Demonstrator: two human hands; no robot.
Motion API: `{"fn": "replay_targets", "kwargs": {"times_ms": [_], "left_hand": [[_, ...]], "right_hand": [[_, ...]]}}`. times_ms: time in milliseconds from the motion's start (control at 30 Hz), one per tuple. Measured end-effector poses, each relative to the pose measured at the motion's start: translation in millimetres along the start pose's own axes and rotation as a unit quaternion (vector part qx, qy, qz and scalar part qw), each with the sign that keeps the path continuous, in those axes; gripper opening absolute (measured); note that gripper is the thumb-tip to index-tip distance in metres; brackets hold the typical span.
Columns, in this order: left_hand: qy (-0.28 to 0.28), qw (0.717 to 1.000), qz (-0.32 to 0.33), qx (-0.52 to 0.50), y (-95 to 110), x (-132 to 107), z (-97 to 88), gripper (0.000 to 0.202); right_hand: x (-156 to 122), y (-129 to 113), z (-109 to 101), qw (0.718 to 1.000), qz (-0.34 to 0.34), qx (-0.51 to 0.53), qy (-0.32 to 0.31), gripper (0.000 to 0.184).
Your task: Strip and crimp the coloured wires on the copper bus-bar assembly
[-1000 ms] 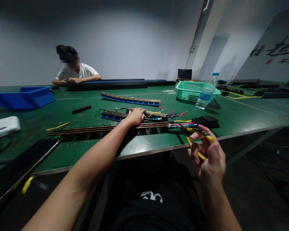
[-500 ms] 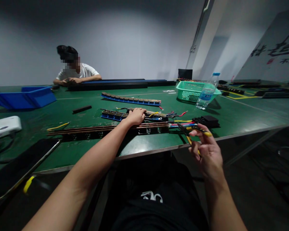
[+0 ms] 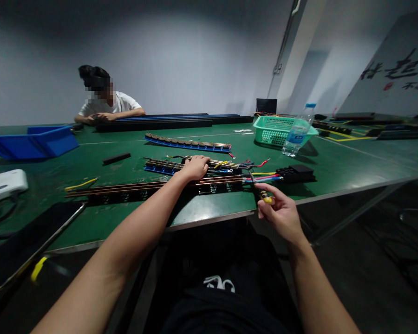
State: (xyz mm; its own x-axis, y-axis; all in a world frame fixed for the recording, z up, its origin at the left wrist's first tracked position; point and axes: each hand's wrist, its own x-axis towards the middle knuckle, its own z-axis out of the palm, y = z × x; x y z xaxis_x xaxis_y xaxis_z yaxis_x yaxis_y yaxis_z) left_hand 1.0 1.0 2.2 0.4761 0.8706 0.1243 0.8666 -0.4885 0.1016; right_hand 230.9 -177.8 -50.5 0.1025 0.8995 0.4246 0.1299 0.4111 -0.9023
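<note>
My right hand (image 3: 282, 212) is closed round pliers (image 3: 265, 195) with yellow-and-black handles. The pliers' dark jaws reach the coloured wires (image 3: 270, 178) at the right end of a long strip with copper bars (image 3: 142, 186). That strip lies along the table's near side, its wires running toward a black connector block (image 3: 297, 173). My left hand (image 3: 197, 168) reaches over the long strip, its fingers together and curled over a shorter blue-based strip (image 3: 160, 166) with metal bars. The fingertips are partly hidden. Loose wire ends with ring terminals (image 3: 230, 171) lie right of this hand.
Another blue-based strip (image 3: 188, 143) lies farther back. A green basket (image 3: 270, 134) and a water bottle (image 3: 294, 137) stand at right. At left are a blue bin (image 3: 52, 144), a white device (image 3: 7, 184) and a phone-like slab (image 3: 31, 232). A person (image 3: 107, 104) sits opposite, beside long black rails (image 3: 160, 124).
My right hand has moved left with the pliers, bringing their handles closer together and the jaws to the wires near the copper bars' end. My left hand stays on the shorter strip.
</note>
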Motion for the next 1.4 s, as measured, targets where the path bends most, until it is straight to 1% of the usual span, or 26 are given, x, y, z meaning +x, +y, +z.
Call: {"fn": "replay_targets", "kwargs": {"times_ms": [100, 233, 367, 467, 533, 567, 633, 700, 767, 933, 1033, 1100, 1167, 1267, 1333, 1400], "left_hand": [[0.002, 1.0, 0.002, 0.002, 0, 0, 0.7, 0.048], [0.003, 1.0, -0.002, 0.008, 0, 1, 1.6, 0.047], [0.006, 1.0, 0.001, 0.008, -1, 2, 3.2, 0.046], [0.01, 1.0, 0.004, 0.006, -3, 4, 5.0, 0.046], [0.013, 1.0, 0.005, 0.003, -4, 5, 6.3, 0.045], [0.014, 1.0, 0.006, 0.002, -5, 5, 6.9, 0.045], [0.015, 1.0, 0.004, 0.001, -6, 6, 7.6, 0.045], [0.012, 1.0, 0.004, -0.001, -6, 6, 7.4, 0.045], [0.011, 1.0, 0.005, -0.002, -6, 5, 6.3, 0.045], [0.005, 1.0, 0.002, 0.002, -2, 1, 2.1, 0.047], [0.003, 1.0, 0.0, 0.005, -1, 0, 1.2, 0.047], [0.004, 1.0, 0.0, 0.005, -1, 0, 1.4, 0.047], [0.004, 1.0, 0.002, 0.005, -1, 1, 1.6, 0.047], [0.002, 1.0, 0.0, 0.003, -1, 1, 1.2, 0.047], [0.001, 1.0, 0.0, 0.001, -1, 2, 0.9, 0.047], [0.002, 1.0, 0.001, -0.002, -1, 2, 1.0, 0.047]], "right_hand": [[2, -4, 2, 0.998, -0.003, -0.068, -0.005, 0.047], [5, -5, -2, 0.983, -0.035, -0.178, -0.038, 0.041], [10, -4, -9, 0.956, -0.07, -0.272, -0.081, 0.044], [12, -5, -14, 0.926, -0.101, -0.345, -0.116, 0.043], [13, -6, -16, 0.905, -0.108, -0.39, -0.129, 0.042], [13, -7, -16, 0.898, -0.108, -0.405, -0.131, 0.042], [12, -9, -16, 0.894, -0.107, -0.412, -0.136, 0.042], [10, -10, -13, 0.901, -0.111, -0.396, -0.138, 0.039], [7, -9, -6, 0.912, -0.116, -0.376, -0.121, 0.034], [-1, -7, 12, 0.929, -0.141, -0.342, -0.018, 0.032], [-2, -9, 16, 0.941, -0.146, -0.304, 0.022, 0.03], [-2, -12, 17, 0.956, -0.121, -0.266, 0.034, 0.029], [-1, -13, 17, 0.975, -0.068, -0.21, 0.028, 0.029], [1, -13, 17, 0.997, 0.014, -0.07, 0.022, 0.032], [3, -13, 19, 0.997, 0.039, 0.037, 0.049, 0.032], [4, -13, 20, 0.988, 0.053, 0.122, 0.083, 0.03]]}}
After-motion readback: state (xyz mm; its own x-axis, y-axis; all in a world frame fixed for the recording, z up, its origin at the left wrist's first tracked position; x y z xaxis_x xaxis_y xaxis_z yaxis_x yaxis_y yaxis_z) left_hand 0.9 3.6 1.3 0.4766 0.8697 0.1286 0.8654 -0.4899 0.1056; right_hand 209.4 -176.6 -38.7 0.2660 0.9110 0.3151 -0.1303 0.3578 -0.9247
